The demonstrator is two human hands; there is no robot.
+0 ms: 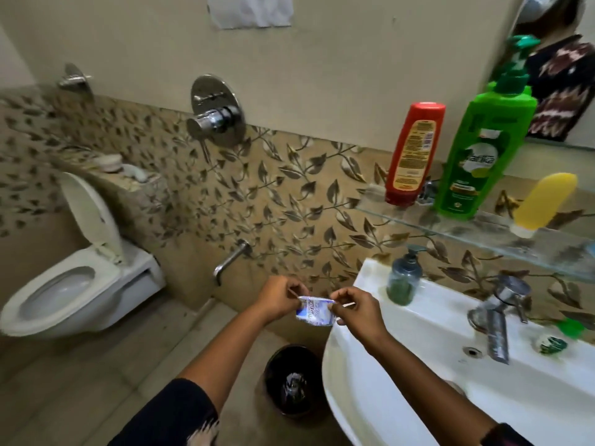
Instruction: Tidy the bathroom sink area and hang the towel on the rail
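Note:
Both hands hold a small white and blue wrapper [315,312] stretched between them, just left of the white sink [418,365] and above a dark bin [294,381]. My left hand [279,300] pinches its left end and my right hand [357,312] pinches its right end. On the sink rim stand a grey-green soap pump [404,278], a small green item [570,328] and a round green-white piece [552,344]. No towel or rail is in view.
A glass shelf [483,226] above the sink carries a red bottle [413,156], a green pump bottle [479,149] and a yellow tube [544,204]. The chrome tap [497,317] stands on the sink. A toilet [74,278] with raised lid is at left.

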